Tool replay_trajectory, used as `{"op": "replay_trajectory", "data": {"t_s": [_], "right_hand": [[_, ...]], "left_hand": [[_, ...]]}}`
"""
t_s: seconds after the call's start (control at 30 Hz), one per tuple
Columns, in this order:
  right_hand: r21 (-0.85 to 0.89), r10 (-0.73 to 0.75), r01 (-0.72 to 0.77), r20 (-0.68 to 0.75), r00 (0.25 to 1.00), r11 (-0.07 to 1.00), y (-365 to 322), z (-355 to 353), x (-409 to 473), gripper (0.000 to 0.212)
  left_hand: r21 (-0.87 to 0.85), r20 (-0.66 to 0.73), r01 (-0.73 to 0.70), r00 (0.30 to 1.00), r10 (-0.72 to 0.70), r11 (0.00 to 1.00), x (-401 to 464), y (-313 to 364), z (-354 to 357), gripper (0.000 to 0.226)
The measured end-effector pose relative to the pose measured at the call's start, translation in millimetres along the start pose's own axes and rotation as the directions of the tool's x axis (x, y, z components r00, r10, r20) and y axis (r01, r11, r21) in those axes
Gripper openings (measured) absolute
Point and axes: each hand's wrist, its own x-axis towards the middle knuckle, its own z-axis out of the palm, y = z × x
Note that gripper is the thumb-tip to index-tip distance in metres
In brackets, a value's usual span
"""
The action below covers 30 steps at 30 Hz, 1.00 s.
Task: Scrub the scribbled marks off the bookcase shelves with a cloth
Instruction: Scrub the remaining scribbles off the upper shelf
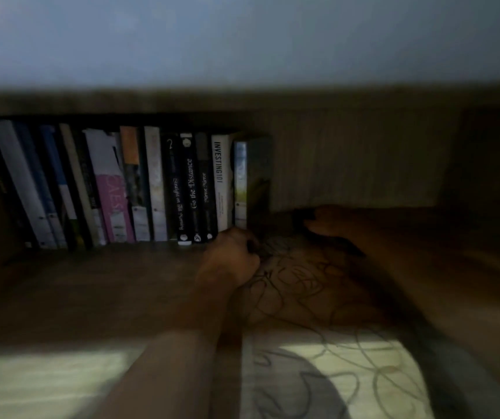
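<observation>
The scribbled marks [303, 285] sprawl over the shelf board [91, 285] from its lit front edge back toward the row of books [151, 182], just right of the left hand [230, 255], which rests curled in a fist; whether it holds anything I cannot tell. The right hand [327, 220] reaches deeper toward the back panel, too blurred to read its fingers. No cloth is discernible.

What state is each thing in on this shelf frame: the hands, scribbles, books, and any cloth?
left hand: fingers curled, resting on the shelf; what it holds is too dark to tell
right hand: blurred, deep in the shelf, grip unclear
scribbled marks: not wiped off
books: standing, left ones leaning
shelf: marked on its right part
cloth: not discernible
</observation>
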Motion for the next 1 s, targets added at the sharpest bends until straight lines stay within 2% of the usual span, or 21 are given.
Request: {"op": "replay_trajectory", "data": {"t_s": [0.07,0.17,0.3,0.57,0.67,0.73,0.8,0.83,0.9,1.0], "right_hand": [[-0.056,-0.044,0.042,-0.033,0.998,0.998,-24,-3,-14,0.06],[0.033,-0.193,0.194,-0.026,0.981,0.98,-44,3,-17,0.047],[0.022,-0.276,0.275,0.07,0.959,0.961,-36,1,-31,0.047],[-0.043,-0.222,0.221,0.002,0.975,0.974,-54,3,-5,0.048],[-0.012,-0.272,0.274,0.085,0.958,0.962,-39,-6,-20,0.047],[-0.045,-0.198,0.202,0.079,0.977,0.978,-18,-9,-22,0.05],[0.005,-0.018,0.018,0.011,1.0,1.0,-1,-10,-14,0.055],[0.011,0.027,-0.027,-0.015,1.0,1.0,-2,-9,-12,0.056],[0.006,-0.005,0.005,-0.031,0.999,1.0,-13,-4,-10,0.052],[0.03,-0.154,0.154,0.01,0.988,0.988,-43,-3,-26,0.044]], "left_hand": [[0.001,0.004,0.003,1.0,-0.003,1.0,0,0,1,0.026],[-0.006,0.011,0.016,1.0,-0.015,1.0,1,1,-1,0.025],[-0.002,-0.003,0.001,1.0,-0.001,1.0,-1,3,-1,0.024],[-0.013,0.0,-0.012,1.0,0.012,1.0,-1,4,-1,0.023],[-0.002,0.003,-0.019,1.0,0.019,1.0,-1,3,-2,0.025],[0.0,0.011,-0.013,1.0,0.013,1.0,0,2,-3,0.024],[-0.006,0.013,-0.002,1.0,0.003,1.0,-2,5,-2,0.024],[-0.002,0.01,-0.004,1.0,0.004,1.0,-2,5,-2,0.023],[0.002,0.006,-0.014,1.0,0.014,1.0,-2,5,-1,0.022],[0.018,-0.002,-0.006,1.0,0.006,1.0,0,3,-1,0.022]]}}
